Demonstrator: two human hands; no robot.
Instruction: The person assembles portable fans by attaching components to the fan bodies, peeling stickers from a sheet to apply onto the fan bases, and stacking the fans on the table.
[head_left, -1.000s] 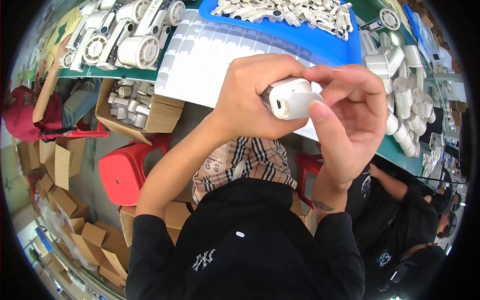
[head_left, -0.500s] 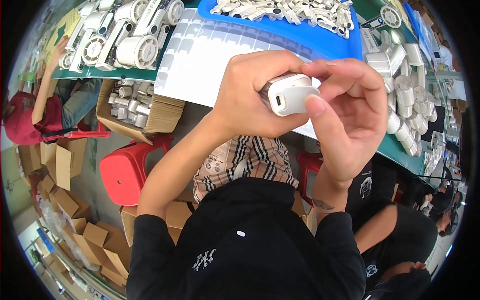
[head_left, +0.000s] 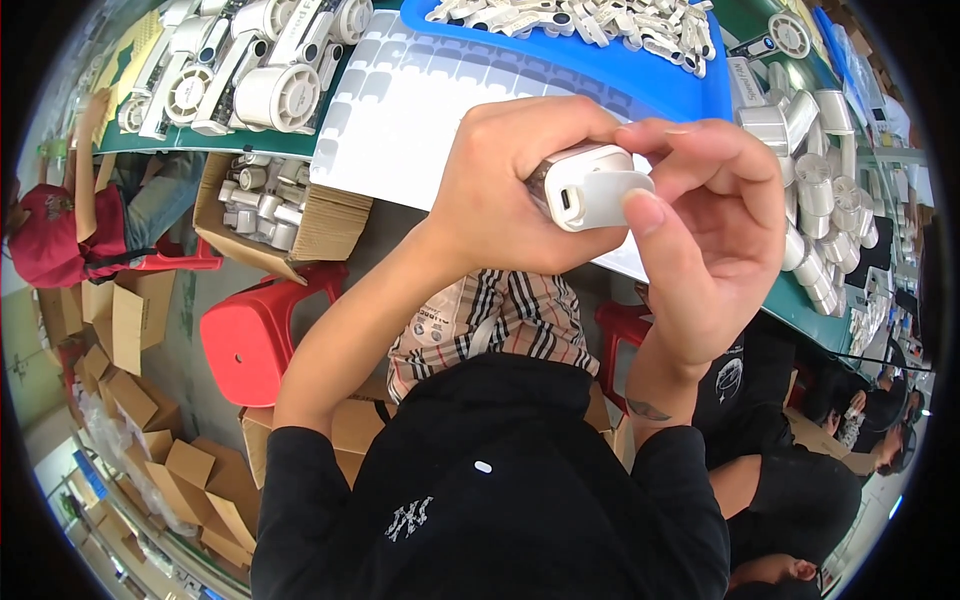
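My left hand [head_left: 515,180] is wrapped round a white handheld device [head_left: 567,207], whose oval end with a small charging port points toward me. The rest of the device is hidden in my fist. A pale grey, thin rounded flap [head_left: 607,200] lies against that end, beside the port, and juts out to the right. My right hand [head_left: 715,225] pinches the flap's outer edge with its thumb; its curled fingertips come close to my left thumb. Behind my hands, a white sheet [head_left: 400,130] bears rows of grey rounded stickers, similar in shape to the flap.
A blue tray [head_left: 590,65] of small white parts stands at the back. White handheld fans [head_left: 275,100] lie at left, and clear-wrapped cylinders [head_left: 815,190] at right. A carton [head_left: 335,225] and red stool [head_left: 243,345] stand lower left. Co-workers [head_left: 800,500] sit on both sides.
Both hands have shifted slightly right with the device, keeping the same grip. The co-worker at right has leaned lower, and the one at left has moved an arm.
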